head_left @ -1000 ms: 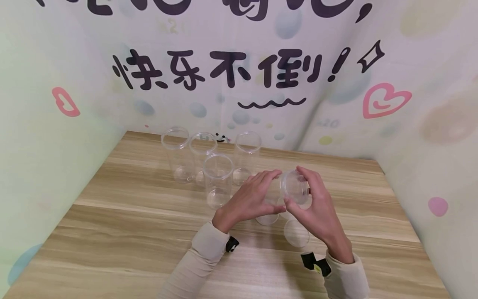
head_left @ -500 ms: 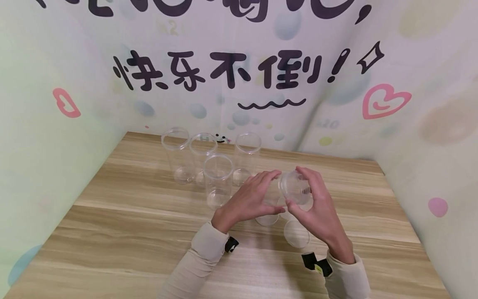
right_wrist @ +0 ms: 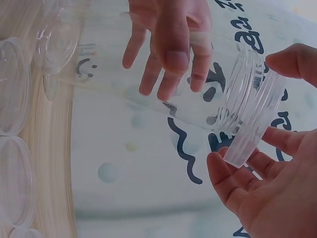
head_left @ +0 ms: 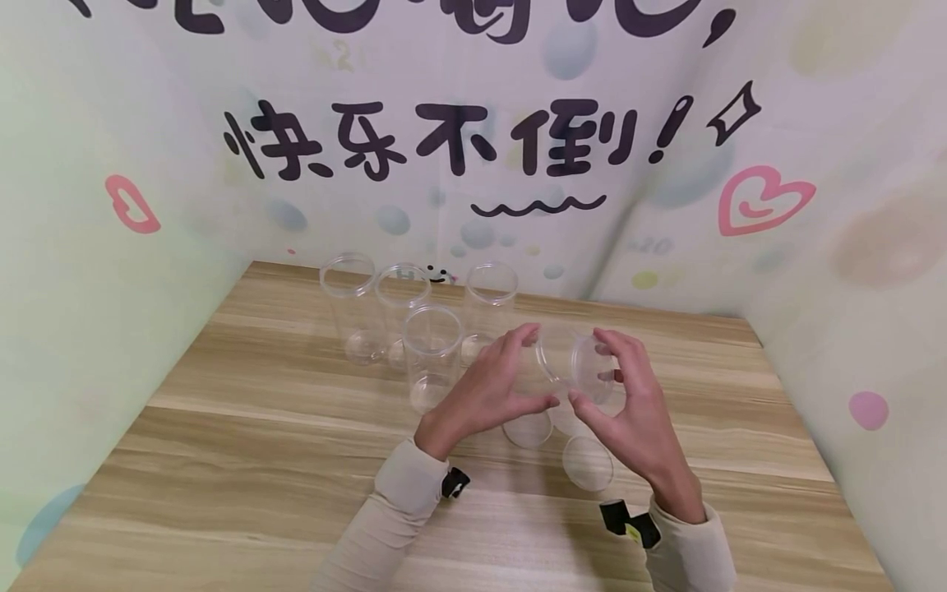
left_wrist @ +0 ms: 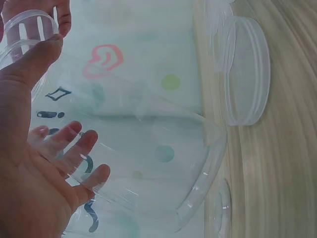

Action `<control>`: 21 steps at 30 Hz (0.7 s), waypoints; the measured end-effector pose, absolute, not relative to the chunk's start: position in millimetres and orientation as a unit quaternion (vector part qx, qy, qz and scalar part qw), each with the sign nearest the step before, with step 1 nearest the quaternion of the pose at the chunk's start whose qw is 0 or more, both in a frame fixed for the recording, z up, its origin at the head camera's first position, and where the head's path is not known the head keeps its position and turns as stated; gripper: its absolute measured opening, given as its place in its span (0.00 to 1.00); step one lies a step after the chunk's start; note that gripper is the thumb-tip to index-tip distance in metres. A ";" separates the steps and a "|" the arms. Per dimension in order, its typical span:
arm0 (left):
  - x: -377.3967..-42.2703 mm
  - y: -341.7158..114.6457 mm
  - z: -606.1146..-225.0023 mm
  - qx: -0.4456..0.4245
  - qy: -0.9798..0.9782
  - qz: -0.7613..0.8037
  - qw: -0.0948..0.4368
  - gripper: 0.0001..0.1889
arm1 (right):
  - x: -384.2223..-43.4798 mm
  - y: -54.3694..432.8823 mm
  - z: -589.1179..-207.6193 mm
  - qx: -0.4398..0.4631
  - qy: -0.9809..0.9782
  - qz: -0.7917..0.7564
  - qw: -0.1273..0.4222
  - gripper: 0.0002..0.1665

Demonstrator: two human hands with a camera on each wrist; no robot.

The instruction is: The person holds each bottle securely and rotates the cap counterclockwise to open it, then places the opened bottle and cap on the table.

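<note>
A clear plastic cup [left_wrist: 148,153] lies almost sideways in the air, with my left hand [head_left: 491,385] gripping it round the side. Its open rim [right_wrist: 240,91] faces right, toward my other hand. Between thumb and fingers, my right hand [head_left: 636,415] holds a clear round lid [right_wrist: 257,119] on edge. In the head view a narrow gap separates lid and rim, and the lid is a little tilted against the rim. Because the cup is see-through, its base is hard to make out in the head view; the left wrist view shows it at lower right.
Several clear cups [head_left: 432,358] stand upright on the wood-grain table [head_left: 259,460], left of the hands. Loose clear lids [head_left: 588,463] lie below the hands, one [head_left: 528,428] partly under the cup. A printed cloth backdrop [head_left: 459,222] closes off the back and sides.
The lid was against the cup's rim in the earlier frames; now they are apart. My left hand has moved slightly left and away with the cup, whose rim has turned. My right hand has barely shifted.
</note>
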State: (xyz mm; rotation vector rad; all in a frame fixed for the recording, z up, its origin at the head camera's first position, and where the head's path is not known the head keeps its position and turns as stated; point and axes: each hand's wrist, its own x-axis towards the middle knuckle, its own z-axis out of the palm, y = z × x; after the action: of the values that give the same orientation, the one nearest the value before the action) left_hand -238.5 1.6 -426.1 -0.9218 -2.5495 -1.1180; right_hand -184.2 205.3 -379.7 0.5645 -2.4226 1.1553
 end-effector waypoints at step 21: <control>-247.5 -11.0 -430.9 -0.236 -0.864 -0.423 0.139 0.49 | -184.4 210.5 -381.3 0.201 -0.860 0.431 0.184 0.47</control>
State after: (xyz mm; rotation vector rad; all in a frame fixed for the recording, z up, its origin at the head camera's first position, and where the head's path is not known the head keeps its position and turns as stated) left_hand -247.5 -11.0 -430.9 -0.6825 -2.4979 -1.2218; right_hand -184.4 210.5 -381.3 0.5678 -2.4256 1.2144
